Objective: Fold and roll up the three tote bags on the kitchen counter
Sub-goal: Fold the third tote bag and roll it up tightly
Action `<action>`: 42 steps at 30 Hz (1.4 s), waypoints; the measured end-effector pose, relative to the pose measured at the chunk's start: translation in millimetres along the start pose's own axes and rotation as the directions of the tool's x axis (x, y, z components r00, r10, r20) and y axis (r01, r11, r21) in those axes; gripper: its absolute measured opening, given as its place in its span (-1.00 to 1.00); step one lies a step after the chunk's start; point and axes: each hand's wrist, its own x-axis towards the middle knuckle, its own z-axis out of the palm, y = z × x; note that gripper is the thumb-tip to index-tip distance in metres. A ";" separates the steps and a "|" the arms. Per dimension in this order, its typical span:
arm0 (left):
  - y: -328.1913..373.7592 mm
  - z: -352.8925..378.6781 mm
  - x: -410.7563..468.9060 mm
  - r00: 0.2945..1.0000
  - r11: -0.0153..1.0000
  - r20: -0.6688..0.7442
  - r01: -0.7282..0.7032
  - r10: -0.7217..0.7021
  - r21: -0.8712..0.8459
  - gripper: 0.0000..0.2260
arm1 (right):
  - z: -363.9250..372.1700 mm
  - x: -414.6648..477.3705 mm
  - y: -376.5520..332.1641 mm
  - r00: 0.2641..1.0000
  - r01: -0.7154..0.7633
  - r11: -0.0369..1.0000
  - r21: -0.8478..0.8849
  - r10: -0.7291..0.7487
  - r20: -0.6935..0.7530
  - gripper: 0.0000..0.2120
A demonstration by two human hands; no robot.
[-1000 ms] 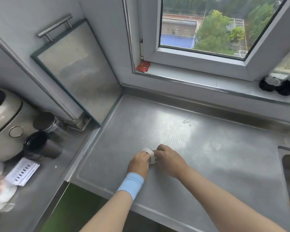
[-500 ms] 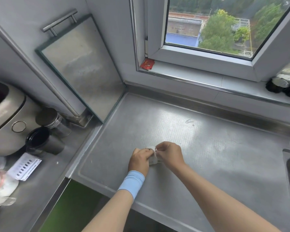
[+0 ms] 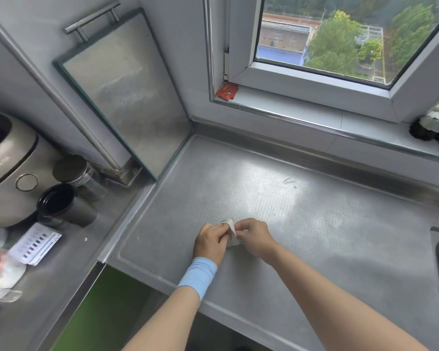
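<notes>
- The left hand [image 3: 209,243] and right hand [image 3: 255,236] stay pressed together near the counter's front edge, in the same spot as a moment earlier.
- Between them sits the tote bag [image 3: 230,230], a small white roll of soft cloth resting on the counter [image 3: 314,224]. Slightly more of its white band shows now than before.
- Both hands have curled fingers pinching the roll from opposite sides.
- The hands hide most of the roll, so the band may be a strap.
- The counter is dull grey steel, finely dimpled, with a raised rim.
- A ribbed, pale blue wristband [image 3: 198,277] wraps the left wrist.
- A flat rectangular metal board [image 3: 127,97] with a bar handle leans against the wall.
</notes>
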 end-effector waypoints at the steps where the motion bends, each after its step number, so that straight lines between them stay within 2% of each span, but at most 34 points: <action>1: 0.6 -1.0 2.1 1.000 1.000 0.001 0.020 -0.020 -0.008 -0.93 | -1.0 -1.4 -0.8 1.000 -0.016 0.999 0.050 0.015 0.011 -0.84; 4: 1.5 -0.5 7.1 0.997 0.996 0.002 0.075 -0.075 -0.039 -0.97 | -3.4 -3.1 -0.4 1.000 0.020 0.992 0.122 -0.020 0.000 -0.76; 7: -0.5 1.3 6.9 0.991 0.989 0.029 0.133 -0.131 -0.066 -0.87 | -2.3 -6.9 0.5 0.995 0.080 0.995 -0.051 -0.083 -0.063 -0.82; 11: -3.2 1.4 8.9 0.979 0.972 0.052 0.200 -0.195 -0.123 -0.88 | 1.7 -9.3 3.5 0.977 0.072 0.996 -0.057 -0.082 -0.195 -0.92; 13: 1.8 -0.7 10.7 0.966 0.960 0.070 0.256 -0.250 -0.113 -0.90 | 2.7 -11.4 5.5 0.963 0.133 0.988 -0.083 -0.148 -0.226 -0.79; 15: 6.4 -1.7 12.7 0.947 0.940 0.099 0.316 -0.306 -0.126 -0.89 | 1.7 -10.3 6.3 0.951 0.200 0.953 -0.227 -0.245 -0.190 -0.77; 17: 5.8 -2.0 16.3 0.930 0.916 0.127 0.363 -0.345 -0.173 -0.88 | 0.6 -5.1 3.7 0.935 0.244 0.857 -0.454 -0.332 -0.123 -0.80; 19: 2.5 -2.9 19.6 0.925 0.897 0.152 0.376 -0.348 -0.231 -0.85 | -0.2 -0.7 -0.5 0.925 0.268 0.763 -0.588 -0.375 -0.065 -0.80; 20: 1.3 -3.9 20.7 0.925 0.890 0.169 0.375 -0.341 -0.258 -0.85 | -0.5 0.2 -2.5 0.931 0.268 0.770 -0.578 -0.362 -0.050 -0.81; 23: -0.5 -6.8 20.4 0.928 0.883 0.179 0.368 -0.327 -0.292 -0.85 | 0.5 2.0 -3.4 0.961 0.226 0.880 -0.418 -0.273 -0.055 -0.87; 26: -3.6 -8.2 19.9 0.952 0.946 0.102 0.301 -0.290 -0.117 -0.75 | 0.4 1.4 -1.3 0.952 0.250 0.916 -0.313 -0.292 -0.096 -0.90; 28: -3.4 -14.2 21.3 0.937 0.948 0.145 0.318 -0.317 0.017 -0.64 | -2.4 -1.7 -5.2 0.946 0.273 0.930 -0.246 -0.306 -0.104 -0.89; 29: -3.3 -16.7 22.8 0.908 0.928 0.203 0.371 -0.368 0.023 -0.60 | -4.7 -3.2 -8.2 0.943 0.285 0.935 -0.211 -0.313 -0.115 -0.88; 32: 7.0 -28.4 30.5 0.823 0.852 0.350 0.511 -0.448 -0.112 -0.66 | -17.0 -8.7 -27.4 0.930 0.309 0.940 -0.147 -0.331 -0.161 -0.91; 35: 28.5 -45.0 41.6 0.797 0.729 0.381 0.592 -0.468 -0.344 -0.78 | -30.3 -11.1 -53.7 0.925 0.317 0.936 -0.154 -0.341 -0.165 -0.94; 36: 34.6 -51.1 45.9 0.806 0.721 0.382 0.582 -0.451 -0.377 -0.79 | -35.9 -12.1 -64.3 0.929 0.312 0.937 -0.154 -0.335 -0.155 -0.94; 38: 47.1 -67.1 56.9 0.845 0.782 0.374 0.512 -0.383 -0.355 -0.75 | -50.1 -12.2 -88.4 0.944 0.286 0.937 -0.200 -0.311 -0.107 -0.93; 40: 57.4 -82.8 68.7 0.873 0.877 0.387 0.410 -0.297 -0.251 -0.67 | -64.0 -10.8 -114.6 0.949 0.278 0.909 -0.309 -0.310 -0.059 -0.90; 42: 72.1 -101.3 77.1 0.875 0.944 0.428 0.304 -0.225 -0.127 -0.58 | -75.7 -8.9 -143.3 0.945 0.298 0.911 -0.286 -0.324 -0.047 -0.86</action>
